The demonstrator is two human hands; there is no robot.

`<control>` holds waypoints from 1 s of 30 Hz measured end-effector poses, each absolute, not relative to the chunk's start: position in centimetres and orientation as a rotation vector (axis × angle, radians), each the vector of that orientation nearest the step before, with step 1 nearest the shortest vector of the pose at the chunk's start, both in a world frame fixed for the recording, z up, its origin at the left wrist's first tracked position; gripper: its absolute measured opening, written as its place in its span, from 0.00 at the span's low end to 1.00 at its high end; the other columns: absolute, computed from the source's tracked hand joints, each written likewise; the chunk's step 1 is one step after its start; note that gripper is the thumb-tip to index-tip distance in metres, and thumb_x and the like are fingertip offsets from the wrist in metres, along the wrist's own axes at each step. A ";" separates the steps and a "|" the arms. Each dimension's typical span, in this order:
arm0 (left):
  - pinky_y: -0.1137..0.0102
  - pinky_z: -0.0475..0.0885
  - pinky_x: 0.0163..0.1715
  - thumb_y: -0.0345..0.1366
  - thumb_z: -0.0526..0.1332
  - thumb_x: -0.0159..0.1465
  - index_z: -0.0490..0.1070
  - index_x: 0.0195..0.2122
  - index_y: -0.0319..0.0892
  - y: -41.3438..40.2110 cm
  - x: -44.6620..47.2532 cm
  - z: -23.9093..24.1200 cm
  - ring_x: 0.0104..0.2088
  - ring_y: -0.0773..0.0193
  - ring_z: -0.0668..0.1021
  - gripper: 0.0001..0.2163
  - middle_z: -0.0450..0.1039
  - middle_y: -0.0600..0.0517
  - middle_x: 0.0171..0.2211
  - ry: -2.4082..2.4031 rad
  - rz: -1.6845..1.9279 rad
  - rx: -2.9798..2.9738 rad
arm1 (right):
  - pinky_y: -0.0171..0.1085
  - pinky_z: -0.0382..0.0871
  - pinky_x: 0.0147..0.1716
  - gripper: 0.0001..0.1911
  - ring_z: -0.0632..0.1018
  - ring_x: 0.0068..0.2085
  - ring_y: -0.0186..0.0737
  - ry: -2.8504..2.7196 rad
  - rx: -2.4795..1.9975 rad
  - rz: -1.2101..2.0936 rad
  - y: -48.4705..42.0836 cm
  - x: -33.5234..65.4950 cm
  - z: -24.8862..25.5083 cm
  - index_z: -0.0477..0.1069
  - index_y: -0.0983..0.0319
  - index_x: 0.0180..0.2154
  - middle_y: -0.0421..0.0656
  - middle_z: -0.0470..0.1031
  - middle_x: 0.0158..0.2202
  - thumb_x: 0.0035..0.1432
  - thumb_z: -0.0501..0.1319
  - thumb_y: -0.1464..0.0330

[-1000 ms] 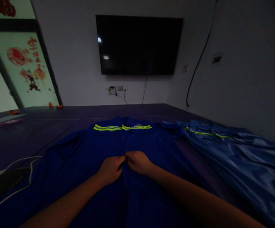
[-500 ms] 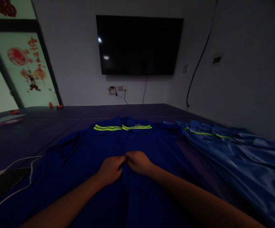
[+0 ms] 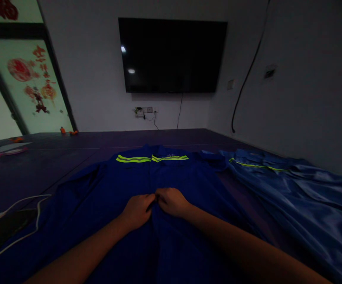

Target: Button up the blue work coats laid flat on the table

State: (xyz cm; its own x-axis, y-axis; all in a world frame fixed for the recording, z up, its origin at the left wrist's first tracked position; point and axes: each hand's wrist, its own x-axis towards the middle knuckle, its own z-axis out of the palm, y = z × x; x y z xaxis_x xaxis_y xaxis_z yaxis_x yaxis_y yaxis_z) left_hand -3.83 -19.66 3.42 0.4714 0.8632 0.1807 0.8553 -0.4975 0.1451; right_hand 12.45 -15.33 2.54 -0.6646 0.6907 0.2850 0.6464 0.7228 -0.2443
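A dark blue work jacket (image 3: 123, 179) lies spread out in front of me, its collar at the far end. Yellow-green reflective strips (image 3: 170, 158) with a grey line cross its chest. At the middle of the jacket's front, my left hand (image 3: 138, 210) and my right hand (image 3: 171, 201) meet, fingertips almost touching. Both hands are closed in a pinch on the front edge of the jacket. Whatever button or fastening may lie between the fingertips is hidden and too dark to make out.
To the right lies a second, shinier blue garment (image 3: 289, 193). At the left, a white cable (image 3: 37, 215) runs beside a dark flat object (image 3: 10, 228). Orange items (image 3: 74, 133) lie on the purple surface (image 3: 79, 152) by the door. A television (image 3: 173, 57) hangs on the wall.
Both hands stay pinched at the same spot on the jacket front. The view has shifted very slightly; nothing else visibly differs.
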 end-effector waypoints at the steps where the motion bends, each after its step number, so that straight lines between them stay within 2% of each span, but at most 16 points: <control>1: 0.72 0.63 0.29 0.31 0.50 0.59 0.63 0.33 0.43 -19.7 -3.8 3.4 0.33 0.63 0.75 0.04 0.73 0.53 0.32 1.557 0.358 2.665 | 0.31 0.55 0.27 0.11 0.73 0.31 0.35 -2.568 -1.034 0.179 -15.3 12.4 2.5 0.69 0.62 0.35 0.42 0.74 0.32 0.51 0.51 0.75; 30: 0.72 0.62 0.26 0.30 0.51 0.57 0.63 0.30 0.43 -19.7 -3.8 3.6 0.30 0.63 0.74 0.04 0.72 0.53 0.29 1.563 0.357 2.674 | 0.31 0.55 0.27 0.11 0.73 0.31 0.35 -2.568 -1.051 0.163 -15.4 12.4 2.6 0.69 0.62 0.35 0.42 0.74 0.31 0.50 0.51 0.75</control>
